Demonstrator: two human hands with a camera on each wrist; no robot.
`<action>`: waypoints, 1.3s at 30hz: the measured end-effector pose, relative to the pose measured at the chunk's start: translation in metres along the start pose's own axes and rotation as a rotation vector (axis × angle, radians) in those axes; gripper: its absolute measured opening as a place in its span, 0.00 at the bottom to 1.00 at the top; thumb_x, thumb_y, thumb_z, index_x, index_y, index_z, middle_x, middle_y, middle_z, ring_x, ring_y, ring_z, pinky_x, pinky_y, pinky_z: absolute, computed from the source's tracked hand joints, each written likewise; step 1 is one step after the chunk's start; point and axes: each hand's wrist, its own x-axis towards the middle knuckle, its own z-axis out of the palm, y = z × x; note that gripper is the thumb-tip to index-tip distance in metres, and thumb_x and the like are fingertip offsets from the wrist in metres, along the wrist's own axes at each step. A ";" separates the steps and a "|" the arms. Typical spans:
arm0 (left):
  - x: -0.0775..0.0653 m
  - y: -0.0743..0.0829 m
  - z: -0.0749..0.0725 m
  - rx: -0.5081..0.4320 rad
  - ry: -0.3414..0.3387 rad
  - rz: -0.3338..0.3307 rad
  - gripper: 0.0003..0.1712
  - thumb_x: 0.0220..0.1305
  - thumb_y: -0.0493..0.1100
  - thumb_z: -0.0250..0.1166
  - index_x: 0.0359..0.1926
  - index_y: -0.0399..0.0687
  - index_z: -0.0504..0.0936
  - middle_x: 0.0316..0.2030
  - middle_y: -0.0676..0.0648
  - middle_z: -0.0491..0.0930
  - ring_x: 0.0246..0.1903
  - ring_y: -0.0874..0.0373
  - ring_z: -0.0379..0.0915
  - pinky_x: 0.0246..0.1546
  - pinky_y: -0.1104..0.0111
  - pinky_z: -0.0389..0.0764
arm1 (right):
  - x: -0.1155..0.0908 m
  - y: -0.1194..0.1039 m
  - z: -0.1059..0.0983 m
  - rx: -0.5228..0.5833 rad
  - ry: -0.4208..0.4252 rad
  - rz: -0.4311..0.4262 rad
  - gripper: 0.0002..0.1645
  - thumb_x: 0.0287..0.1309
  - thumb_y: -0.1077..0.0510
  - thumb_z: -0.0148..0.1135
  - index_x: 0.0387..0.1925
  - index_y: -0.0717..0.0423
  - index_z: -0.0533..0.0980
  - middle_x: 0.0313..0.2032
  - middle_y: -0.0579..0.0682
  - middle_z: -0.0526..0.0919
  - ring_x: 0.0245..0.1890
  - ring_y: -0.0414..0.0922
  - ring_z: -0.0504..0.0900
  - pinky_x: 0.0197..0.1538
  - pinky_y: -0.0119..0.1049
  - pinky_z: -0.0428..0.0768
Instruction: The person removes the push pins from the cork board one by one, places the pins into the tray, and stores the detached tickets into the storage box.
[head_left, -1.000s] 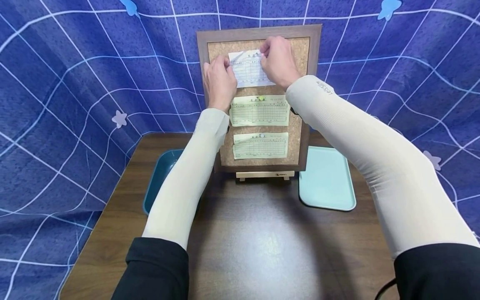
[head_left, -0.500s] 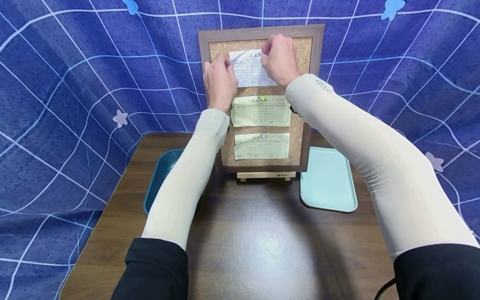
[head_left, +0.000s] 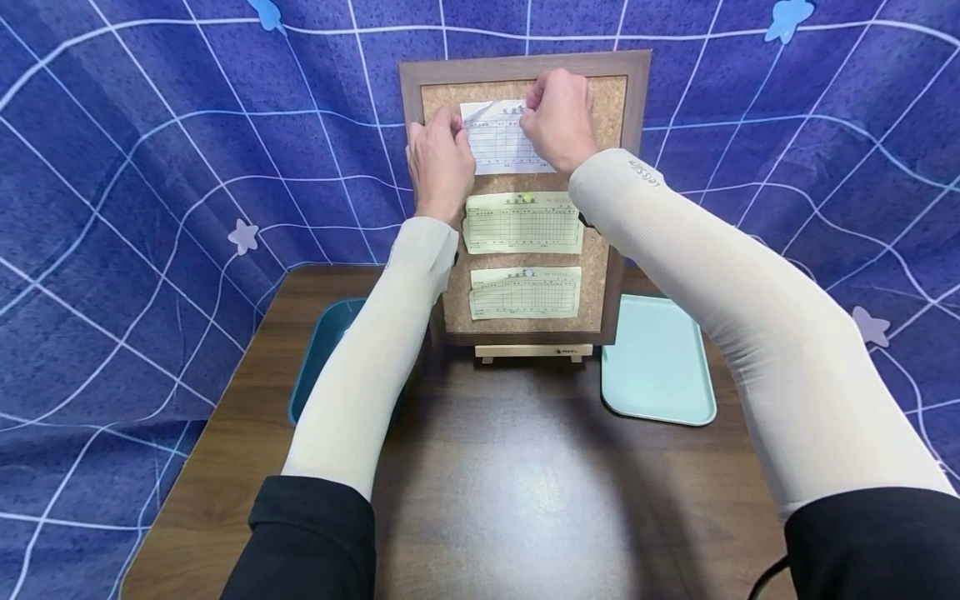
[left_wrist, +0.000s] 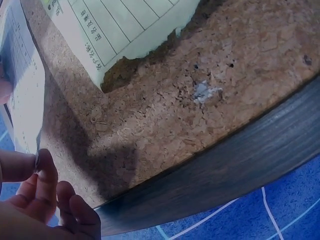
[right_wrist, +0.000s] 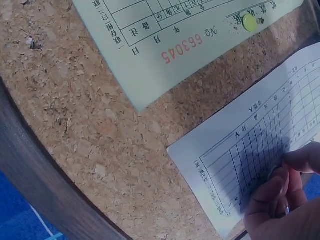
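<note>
A white printed receipt slip (head_left: 495, 142) lies over the upper part of the framed corkboard (head_left: 540, 182). My left hand (head_left: 441, 162) pinches its left edge between thumb and forefinger, as the left wrist view shows. My right hand (head_left: 558, 121) is at the slip's upper part, fingers curled and tips pressed together. Between those fingertips shows a small pale thing (right_wrist: 274, 171), mostly hidden; I cannot tell what it is. Below hang two pale green receipt slips, the upper one (head_left: 525, 229) under a yellow thumbtack (right_wrist: 248, 22), the lower one (head_left: 525, 298) under a pale blue thumbtack (head_left: 528, 273).
The corkboard stands on a small wooden easel (head_left: 534, 352) on the brown table (head_left: 517, 467). A light blue tray (head_left: 658, 367) is to its right. A dark teal tray (head_left: 318, 354) sits at the left, partly behind my left sleeve. Blue patterned cloth (head_left: 150, 208) hangs behind.
Both hands stay at the white slip with almost no movement. The whole head view has shifted a few pixels.
</note>
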 end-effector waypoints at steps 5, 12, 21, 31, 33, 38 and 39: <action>0.000 0.002 0.000 -0.025 -0.040 -0.019 0.07 0.68 0.45 0.55 0.43 0.51 0.76 0.41 0.52 0.80 0.46 0.54 0.66 0.50 0.66 0.61 | 0.000 0.001 0.000 0.025 0.001 0.055 0.06 0.50 0.62 0.58 0.32 0.53 0.78 0.36 0.48 0.82 0.44 0.45 0.74 0.54 0.32 0.67; 0.001 0.003 0.001 -0.028 -0.054 -0.022 0.07 0.68 0.45 0.55 0.43 0.50 0.76 0.38 0.50 0.77 0.44 0.55 0.66 0.47 0.65 0.65 | -0.001 0.004 0.001 0.040 0.027 0.043 0.07 0.49 0.63 0.58 0.32 0.54 0.78 0.31 0.44 0.79 0.43 0.45 0.74 0.54 0.30 0.66; 0.001 0.003 0.000 -0.056 -0.056 -0.053 0.08 0.68 0.45 0.54 0.44 0.49 0.76 0.38 0.51 0.76 0.44 0.56 0.65 0.45 0.65 0.66 | -0.002 0.008 0.002 0.040 0.066 -0.032 0.06 0.47 0.63 0.56 0.29 0.54 0.77 0.26 0.44 0.77 0.39 0.44 0.74 0.52 0.30 0.66; 0.001 0.003 -0.001 -0.059 -0.058 -0.067 0.09 0.69 0.45 0.53 0.44 0.49 0.77 0.39 0.51 0.76 0.44 0.55 0.66 0.47 0.65 0.65 | -0.004 0.018 0.003 0.095 0.014 -0.107 0.08 0.49 0.64 0.54 0.33 0.58 0.77 0.35 0.47 0.79 0.34 0.39 0.73 0.41 0.27 0.70; 0.001 0.002 -0.002 -0.055 -0.053 -0.067 0.09 0.69 0.45 0.53 0.44 0.49 0.77 0.38 0.51 0.77 0.45 0.55 0.66 0.48 0.65 0.64 | -0.004 0.019 0.003 0.105 0.004 -0.117 0.09 0.50 0.64 0.54 0.34 0.58 0.78 0.36 0.49 0.79 0.35 0.39 0.73 0.41 0.26 0.71; 0.002 -0.002 -0.006 -0.032 -0.025 -0.050 0.08 0.68 0.46 0.55 0.43 0.50 0.77 0.36 0.52 0.78 0.45 0.55 0.67 0.52 0.66 0.62 | -0.007 0.021 0.001 0.157 0.015 -0.131 0.08 0.53 0.64 0.56 0.37 0.60 0.77 0.37 0.48 0.76 0.35 0.39 0.73 0.41 0.25 0.71; 0.002 -0.002 -0.007 -0.031 -0.020 -0.047 0.08 0.68 0.46 0.55 0.43 0.50 0.77 0.36 0.52 0.78 0.45 0.55 0.67 0.52 0.67 0.62 | -0.007 0.022 0.001 0.166 0.023 -0.135 0.08 0.54 0.65 0.56 0.37 0.61 0.77 0.37 0.48 0.75 0.35 0.39 0.73 0.41 0.25 0.71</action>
